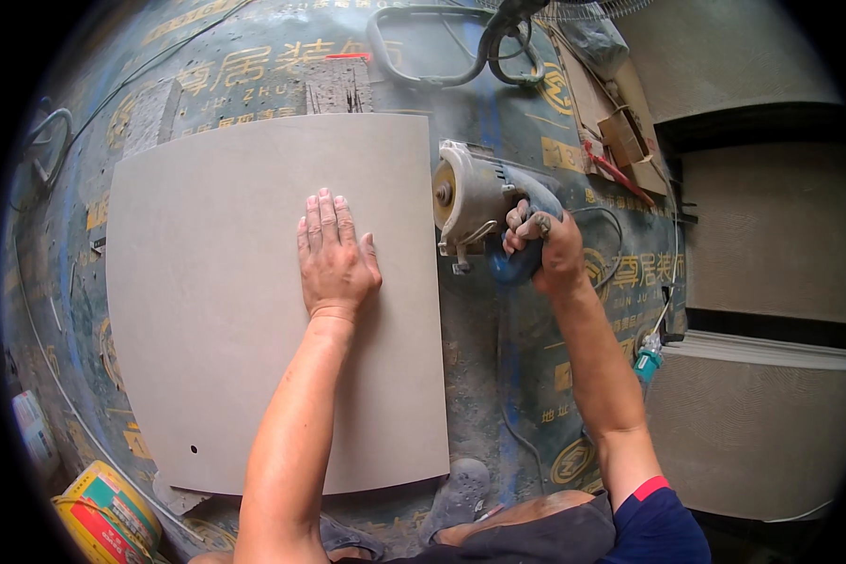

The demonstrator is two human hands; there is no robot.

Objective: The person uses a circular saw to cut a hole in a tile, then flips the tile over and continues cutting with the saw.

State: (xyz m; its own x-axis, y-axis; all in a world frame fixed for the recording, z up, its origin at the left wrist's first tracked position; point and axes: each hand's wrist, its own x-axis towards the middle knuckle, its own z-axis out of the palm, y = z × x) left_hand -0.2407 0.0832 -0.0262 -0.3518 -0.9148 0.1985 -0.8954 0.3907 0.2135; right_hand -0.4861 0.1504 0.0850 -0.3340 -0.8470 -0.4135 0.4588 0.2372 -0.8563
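Note:
A large light-grey tile [216, 310] lies flat before me, raised on blocks, with a small dark round mark near its lower left corner. My left hand [334, 263] rests flat on the tile, fingers stretched forward and thumb out to the side. Just past the tile's right edge, my right hand [540, 240] is wrapped round the blue handle of a circular tile saw [470, 193]. The saw's metal guard and round blade hub face the tile edge near its far right corner. Whether the blade touches the tile is hidden.
Dark printed floor sheeting [555, 352] runs underneath. Rough blocks [336, 86] prop the far side. A metal stand [432, 47] is at the back. Cardboard [620, 136] and a red tool [618, 175] lie back right. Large tiles [761, 423] lie right; a yellow bucket [113, 508] stands lower left. Cables cross the floor.

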